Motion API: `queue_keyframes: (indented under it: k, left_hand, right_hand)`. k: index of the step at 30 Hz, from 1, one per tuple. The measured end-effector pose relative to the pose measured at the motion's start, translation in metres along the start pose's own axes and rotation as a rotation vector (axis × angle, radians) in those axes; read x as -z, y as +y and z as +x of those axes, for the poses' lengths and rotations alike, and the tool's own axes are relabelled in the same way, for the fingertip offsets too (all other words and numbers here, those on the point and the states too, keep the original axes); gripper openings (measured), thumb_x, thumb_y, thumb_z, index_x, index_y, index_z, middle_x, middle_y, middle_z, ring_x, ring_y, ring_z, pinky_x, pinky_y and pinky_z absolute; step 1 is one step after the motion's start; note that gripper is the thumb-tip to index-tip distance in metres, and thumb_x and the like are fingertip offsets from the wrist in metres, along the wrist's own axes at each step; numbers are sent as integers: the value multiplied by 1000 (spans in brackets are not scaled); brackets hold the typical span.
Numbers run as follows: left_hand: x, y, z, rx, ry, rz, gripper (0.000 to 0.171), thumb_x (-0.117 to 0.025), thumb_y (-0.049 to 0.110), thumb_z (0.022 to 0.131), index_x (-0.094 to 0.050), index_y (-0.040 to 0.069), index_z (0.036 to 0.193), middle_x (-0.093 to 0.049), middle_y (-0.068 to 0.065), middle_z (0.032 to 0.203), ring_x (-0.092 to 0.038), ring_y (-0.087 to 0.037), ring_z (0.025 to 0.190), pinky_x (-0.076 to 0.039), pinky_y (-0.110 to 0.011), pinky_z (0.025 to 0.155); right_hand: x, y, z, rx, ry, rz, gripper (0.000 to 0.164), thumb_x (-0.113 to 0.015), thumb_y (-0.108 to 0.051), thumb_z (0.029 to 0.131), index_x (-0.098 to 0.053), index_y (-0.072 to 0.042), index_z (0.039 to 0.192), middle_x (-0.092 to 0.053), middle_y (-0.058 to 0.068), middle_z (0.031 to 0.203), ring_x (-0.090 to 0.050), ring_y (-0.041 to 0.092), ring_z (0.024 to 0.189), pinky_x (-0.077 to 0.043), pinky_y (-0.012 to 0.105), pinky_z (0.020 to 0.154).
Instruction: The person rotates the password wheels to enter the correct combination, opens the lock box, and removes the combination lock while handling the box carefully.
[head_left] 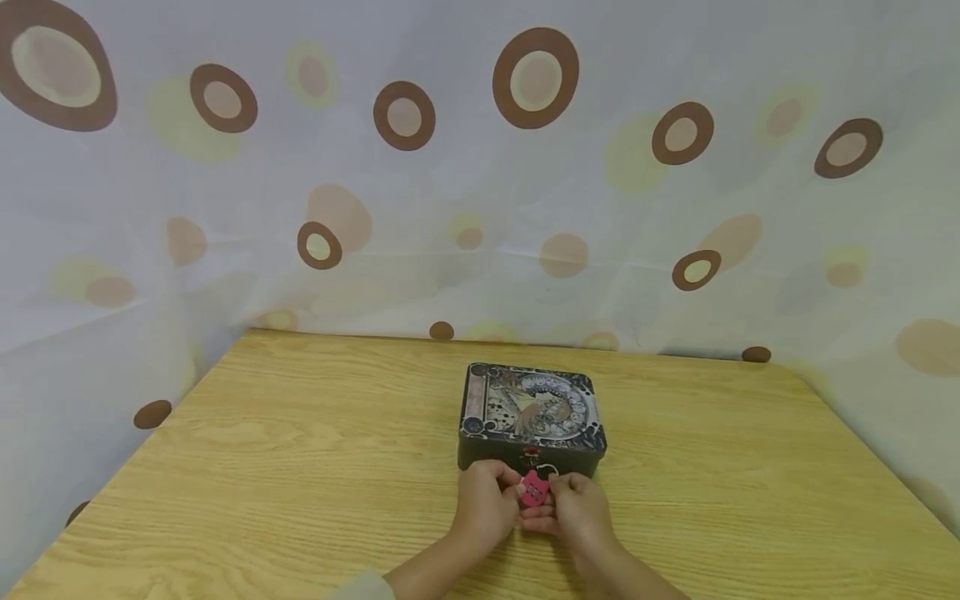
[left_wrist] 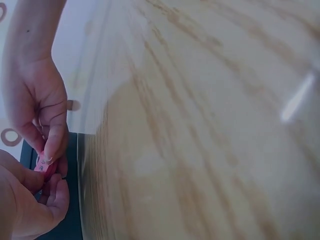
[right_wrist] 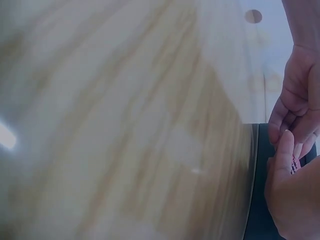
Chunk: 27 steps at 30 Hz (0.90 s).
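A small pink combination padlock (head_left: pixel 534 490) is held just in front of a dark tin box (head_left: pixel 480 452). Its metal shackle (head_left: pixel 549 468) appears swung out toward the upper right. Thumb and fingers of the left hand (head_left: pixel 482 504) pinch the lock body from its left side. From the other side the right hand (head_left: pixel 585 510) grips the lock near the shackle, with some fingers beneath the body. The box's lid is down, and a reddish clasp (head_left: pixel 530 457) sits on its front. In both wrist views, fingers cover much of the padlock (left_wrist: pixel 45 167).
The box stands on a wood-grain table (head_left: pixel 300 450), its patterned lid facing up. Behind the table and at its sides hangs a pale curtain (head_left: pixel 465 183) with brown and yellow spots.
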<state>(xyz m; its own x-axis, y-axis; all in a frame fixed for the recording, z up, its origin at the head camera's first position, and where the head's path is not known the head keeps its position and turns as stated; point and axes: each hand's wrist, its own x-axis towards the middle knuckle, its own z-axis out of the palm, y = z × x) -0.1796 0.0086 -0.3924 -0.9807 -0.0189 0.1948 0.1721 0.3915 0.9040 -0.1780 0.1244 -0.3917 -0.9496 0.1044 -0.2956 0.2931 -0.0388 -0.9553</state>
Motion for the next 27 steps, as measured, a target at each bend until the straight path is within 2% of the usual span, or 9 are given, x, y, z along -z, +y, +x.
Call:
queue_keyframes:
  k: [8, 15, 22, 27]
  left_hand:
    - [-5, -1, -2, -3, -24, -36, 9, -69, -8, 73, -66, -3, 66, -64, -9, 63, -49, -3, 55, -42, -15, 46]
    - [-9, 0, -5, -7, -26, -71, 7, -69, -9, 71, -66, -4, 66, -65, -10, 65, -50, -3, 57, -43, -14, 48]
    - [-13, -1, -7, 17, -27, -90, 8, -70, -8, 71, -65, -4, 66, -64, -8, 65, -50, -3, 58, -42, -15, 49]
    - [-15, -2, -8, 12, -33, -86, 7, -70, -8, 70, -66, -3, 66, -63, -7, 65, -49, -2, 58, -43, -14, 50]
  right_hand:
    - [8, -1, -1, 8, 8, -72, 21, -34, -8, 98, -43, 11, 96, -60, 8, 58, -61, 15, 49, -57, 35, 51]
    - [16, -3, 1, 9, -3, -158, 20, -34, -6, 99, -45, 10, 92, -59, 12, 64, -60, 17, 51, -57, 37, 52]
    - [27, -4, 3, 12, -125, -193, 17, -36, -4, 97, -45, 8, 90, -58, 8, 65, -59, 16, 51, -57, 37, 53]
    - [38, -8, 4, 23, -244, -284, 18, -36, -5, 97, -46, 8, 90, -60, 7, 66, -59, 14, 52, -58, 35, 55]
